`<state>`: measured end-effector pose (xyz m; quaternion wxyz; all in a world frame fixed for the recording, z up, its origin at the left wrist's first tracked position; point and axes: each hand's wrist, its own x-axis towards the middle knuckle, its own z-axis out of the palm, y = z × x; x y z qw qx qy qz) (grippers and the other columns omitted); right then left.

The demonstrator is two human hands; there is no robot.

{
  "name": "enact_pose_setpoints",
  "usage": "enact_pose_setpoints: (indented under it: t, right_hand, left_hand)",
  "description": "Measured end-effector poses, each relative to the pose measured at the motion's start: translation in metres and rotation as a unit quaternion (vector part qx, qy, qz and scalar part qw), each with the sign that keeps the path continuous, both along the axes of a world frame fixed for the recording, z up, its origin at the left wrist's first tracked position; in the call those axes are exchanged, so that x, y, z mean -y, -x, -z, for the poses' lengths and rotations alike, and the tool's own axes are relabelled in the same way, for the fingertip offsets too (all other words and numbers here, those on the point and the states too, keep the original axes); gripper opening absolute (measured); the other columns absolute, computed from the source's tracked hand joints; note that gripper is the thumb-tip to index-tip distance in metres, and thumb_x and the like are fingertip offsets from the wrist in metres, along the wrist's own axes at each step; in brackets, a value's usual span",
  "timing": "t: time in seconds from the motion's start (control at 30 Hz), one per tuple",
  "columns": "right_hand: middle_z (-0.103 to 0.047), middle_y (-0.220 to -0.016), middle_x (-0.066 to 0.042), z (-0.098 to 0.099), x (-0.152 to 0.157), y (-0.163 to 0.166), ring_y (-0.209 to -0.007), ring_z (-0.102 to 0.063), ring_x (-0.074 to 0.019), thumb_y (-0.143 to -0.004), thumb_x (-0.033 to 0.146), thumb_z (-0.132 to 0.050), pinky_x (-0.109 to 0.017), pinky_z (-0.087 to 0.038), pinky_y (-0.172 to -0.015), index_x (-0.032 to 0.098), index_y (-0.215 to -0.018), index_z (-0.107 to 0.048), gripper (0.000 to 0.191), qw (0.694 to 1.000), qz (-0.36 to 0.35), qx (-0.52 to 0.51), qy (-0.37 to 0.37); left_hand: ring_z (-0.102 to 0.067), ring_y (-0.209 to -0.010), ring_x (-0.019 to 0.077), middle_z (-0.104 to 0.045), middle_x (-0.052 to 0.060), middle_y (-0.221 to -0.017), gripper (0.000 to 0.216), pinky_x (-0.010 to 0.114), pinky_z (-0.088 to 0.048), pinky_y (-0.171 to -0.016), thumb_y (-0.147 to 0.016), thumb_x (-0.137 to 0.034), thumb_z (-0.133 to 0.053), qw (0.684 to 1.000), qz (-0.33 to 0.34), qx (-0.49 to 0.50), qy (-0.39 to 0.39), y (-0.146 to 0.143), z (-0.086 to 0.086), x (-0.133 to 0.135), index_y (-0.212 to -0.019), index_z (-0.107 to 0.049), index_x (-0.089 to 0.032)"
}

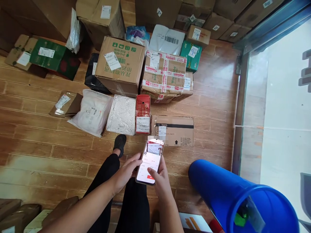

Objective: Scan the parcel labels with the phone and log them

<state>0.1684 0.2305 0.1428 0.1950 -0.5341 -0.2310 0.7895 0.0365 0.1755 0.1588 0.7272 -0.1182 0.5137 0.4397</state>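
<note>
I hold a smartphone (150, 163) low in front of me with both hands; its lit screen shows a parcel label and a red button. My left hand (125, 173) grips its left edge, fingers closed around it. My right hand (161, 181) supports it from below on the right, thumb resting on the screen. Just beyond the phone on the wooden floor lie a red parcel (143, 114) with a white label and a flat brown box marked TOYS (173, 130). My black-trousered legs and one black shoe (120, 143) show beneath the phone.
Many cartons and mail bags cover the floor ahead: a silver padded bag (122, 115), a white bag (91, 111), a large brown box with green print (121, 64), a taped box (164, 76). A blue bin (240, 200) stands at right by a glass door (279, 106).
</note>
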Motion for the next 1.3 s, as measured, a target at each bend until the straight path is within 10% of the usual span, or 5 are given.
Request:
enact_pose_setpoints:
  t: [0.47,0.87,1.3]
  right_hand:
    - [-0.073,-0.105,0.004,-0.005,-0.003,0.008,-0.097,-0.066,-0.0202,-0.07,0.021,-0.063,-0.031,-0.053,-0.082,0.03,-0.107,-0.059,0.038,1.0,-0.001,0.003,-0.005]
    - [-0.072,-0.107,0.002,-0.003,0.001,0.007,-0.099,-0.066,-0.0211,-0.073,0.021,-0.059,-0.032,-0.053,-0.083,0.028,-0.11,-0.058,0.038,1.0,-0.003,-0.023,-0.001]
    - [-0.068,-0.115,-0.003,-0.014,-0.001,0.009,-0.107,-0.062,-0.0236,-0.063,0.012,-0.069,-0.033,-0.051,-0.089,0.025,-0.115,-0.055,0.056,0.995,-0.081,0.01,-0.055]
  left_hand:
    - [-0.053,-0.116,0.0232,-0.056,0.006,-0.129,0.061,0.034,-0.048,-0.091,-0.079,-0.03,-0.053,0.994,-0.03,0.103,-0.027,0.005,-0.008,-0.005,-0.135,-0.032,-0.022]
    - [-0.058,-0.105,0.033,-0.052,0.009,-0.127,0.074,0.035,-0.058,-0.052,-0.065,-0.032,-0.053,0.987,0.063,0.141,-0.045,0.016,-0.009,0.001,-0.134,-0.025,-0.027]
    - [-0.063,-0.089,0.0223,-0.051,0.007,-0.131,0.069,0.037,-0.06,-0.055,-0.075,-0.019,-0.041,0.978,0.005,0.177,-0.114,0.016,0.008,0.021,-0.14,-0.025,-0.034]
